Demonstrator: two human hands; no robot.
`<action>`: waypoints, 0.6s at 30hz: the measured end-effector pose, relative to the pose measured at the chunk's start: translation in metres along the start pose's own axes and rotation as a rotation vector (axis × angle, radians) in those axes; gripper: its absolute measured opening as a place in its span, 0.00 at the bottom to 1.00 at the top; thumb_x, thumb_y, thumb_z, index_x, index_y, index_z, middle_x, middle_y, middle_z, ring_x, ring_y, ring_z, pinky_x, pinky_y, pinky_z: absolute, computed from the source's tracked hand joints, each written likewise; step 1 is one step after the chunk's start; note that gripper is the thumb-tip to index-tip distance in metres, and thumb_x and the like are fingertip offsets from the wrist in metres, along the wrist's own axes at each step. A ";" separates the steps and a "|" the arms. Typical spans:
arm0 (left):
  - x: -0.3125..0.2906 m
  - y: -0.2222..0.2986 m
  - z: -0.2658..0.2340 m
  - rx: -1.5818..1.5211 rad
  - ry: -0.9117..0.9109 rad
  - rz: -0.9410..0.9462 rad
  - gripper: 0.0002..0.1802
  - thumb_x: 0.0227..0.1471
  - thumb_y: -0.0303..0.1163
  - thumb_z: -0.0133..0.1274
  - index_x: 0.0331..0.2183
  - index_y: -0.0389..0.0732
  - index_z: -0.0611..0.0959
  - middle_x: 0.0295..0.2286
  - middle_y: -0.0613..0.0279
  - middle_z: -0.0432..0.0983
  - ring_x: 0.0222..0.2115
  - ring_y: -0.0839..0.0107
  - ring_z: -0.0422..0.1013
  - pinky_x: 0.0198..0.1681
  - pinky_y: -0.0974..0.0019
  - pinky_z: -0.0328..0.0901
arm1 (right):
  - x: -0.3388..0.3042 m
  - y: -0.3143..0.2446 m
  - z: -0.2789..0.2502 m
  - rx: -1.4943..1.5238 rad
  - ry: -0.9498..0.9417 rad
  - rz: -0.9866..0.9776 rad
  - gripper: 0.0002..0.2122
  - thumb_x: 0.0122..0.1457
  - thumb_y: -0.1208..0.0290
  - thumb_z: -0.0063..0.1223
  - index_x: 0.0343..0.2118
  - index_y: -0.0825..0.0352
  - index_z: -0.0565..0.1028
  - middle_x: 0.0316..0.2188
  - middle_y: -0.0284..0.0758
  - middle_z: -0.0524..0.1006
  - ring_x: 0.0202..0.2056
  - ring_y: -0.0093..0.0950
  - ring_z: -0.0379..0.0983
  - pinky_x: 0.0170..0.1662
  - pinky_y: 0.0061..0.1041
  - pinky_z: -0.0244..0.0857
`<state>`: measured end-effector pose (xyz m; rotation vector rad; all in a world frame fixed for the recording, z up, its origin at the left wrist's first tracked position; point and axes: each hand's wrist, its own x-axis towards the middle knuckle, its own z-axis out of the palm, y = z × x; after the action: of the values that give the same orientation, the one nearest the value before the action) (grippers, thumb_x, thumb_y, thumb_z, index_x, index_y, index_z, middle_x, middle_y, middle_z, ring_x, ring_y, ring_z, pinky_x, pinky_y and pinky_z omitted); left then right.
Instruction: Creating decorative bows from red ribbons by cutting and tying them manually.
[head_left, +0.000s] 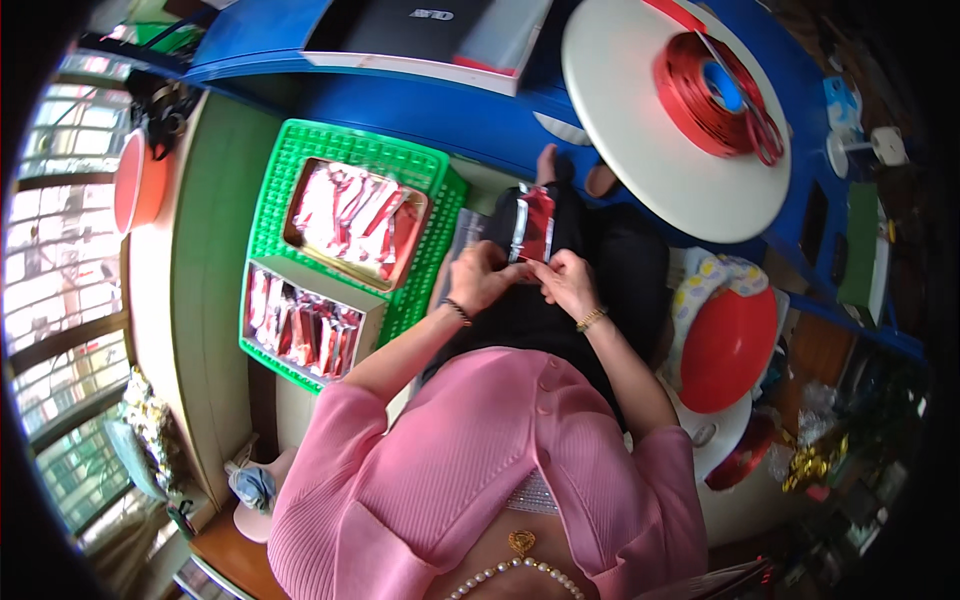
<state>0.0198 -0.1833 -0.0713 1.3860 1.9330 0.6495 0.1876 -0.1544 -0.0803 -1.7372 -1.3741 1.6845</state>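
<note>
A flat, narrow red packet with a shiny silver edge [537, 222] stands out from my fingers above my dark-trousered lap. My left hand [482, 278] is closed, its thumb and fingers pinching the packet's near end. From the other side my right hand [567, 287] pinches the same end, fingertips almost meeting the left thumb. Whether the packet is a folded ribbon or a filled pouch I cannot make out. To the left, a green plastic basket [268, 190] holds an open box [420, 235] and a pale box [368, 325], both filled with similar red and silver packets.
A round white board [630, 150] ahead on the right carries a red ribbon roll [685, 95] and red-handled scissors [765, 140]. Behind lies a blue table [400, 108] with a black box [430, 30]. A red round stool seat [730, 350] is at my right.
</note>
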 end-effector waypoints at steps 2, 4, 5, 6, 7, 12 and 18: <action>0.006 -0.008 0.012 0.025 -0.074 0.026 0.20 0.33 0.44 0.64 0.19 0.36 0.77 0.19 0.55 0.73 0.21 0.65 0.71 0.25 0.64 0.64 | 0.001 0.001 -0.002 -0.001 -0.003 -0.007 0.16 0.50 0.64 0.59 0.17 0.65 0.65 0.11 0.31 0.70 0.12 0.16 0.66 0.12 0.17 0.59; 0.010 -0.006 0.020 -0.059 -0.177 0.025 0.20 0.32 0.47 0.62 0.20 0.40 0.78 0.24 0.54 0.72 0.28 0.59 0.70 0.33 0.59 0.64 | 0.002 0.007 -0.008 0.027 -0.024 0.028 0.14 0.51 0.64 0.58 0.19 0.66 0.66 0.12 0.30 0.69 0.12 0.16 0.65 0.13 0.15 0.58; 0.014 -0.005 0.016 -0.062 -0.224 -0.004 0.18 0.33 0.45 0.61 0.20 0.39 0.78 0.24 0.54 0.73 0.28 0.60 0.71 0.32 0.61 0.64 | 0.002 0.007 -0.010 0.034 -0.044 0.040 0.13 0.53 0.65 0.56 0.20 0.65 0.66 0.12 0.29 0.69 0.11 0.15 0.63 0.13 0.14 0.57; 0.013 0.003 0.003 -0.125 -0.235 -0.031 0.16 0.36 0.41 0.60 0.20 0.38 0.77 0.21 0.56 0.72 0.25 0.63 0.70 0.29 0.63 0.64 | 0.000 0.007 -0.016 0.079 -0.058 0.025 0.12 0.53 0.66 0.56 0.22 0.66 0.67 0.13 0.29 0.69 0.12 0.15 0.64 0.14 0.15 0.58; 0.010 0.006 -0.016 -0.183 -0.236 -0.065 0.14 0.39 0.37 0.59 0.20 0.36 0.76 0.18 0.58 0.71 0.22 0.67 0.69 0.27 0.65 0.64 | -0.002 0.007 -0.015 0.126 -0.086 0.007 0.11 0.53 0.66 0.56 0.23 0.67 0.67 0.13 0.29 0.69 0.12 0.15 0.65 0.15 0.15 0.59; 0.021 -0.053 -0.087 -0.004 0.387 0.272 0.05 0.36 0.22 0.52 0.22 0.38 0.74 0.20 0.58 0.68 0.25 0.63 0.68 0.29 0.63 0.62 | -0.007 0.018 -0.021 0.220 -0.070 -0.005 0.08 0.56 0.69 0.51 0.28 0.67 0.68 0.17 0.28 0.70 0.16 0.14 0.65 0.19 0.12 0.60; 0.044 -0.126 -0.114 0.637 0.291 -0.046 0.30 0.30 0.39 0.64 0.37 0.39 0.70 0.41 0.49 0.64 0.45 0.53 0.60 0.47 0.52 0.55 | -0.010 0.015 -0.041 0.158 -0.020 -0.104 0.06 0.55 0.71 0.51 0.29 0.68 0.69 0.18 0.29 0.71 0.19 0.16 0.67 0.22 0.15 0.63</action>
<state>-0.1534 -0.1827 -0.0970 1.6775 2.5368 0.2160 0.2325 -0.1545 -0.0775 -1.5401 -1.2795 1.7084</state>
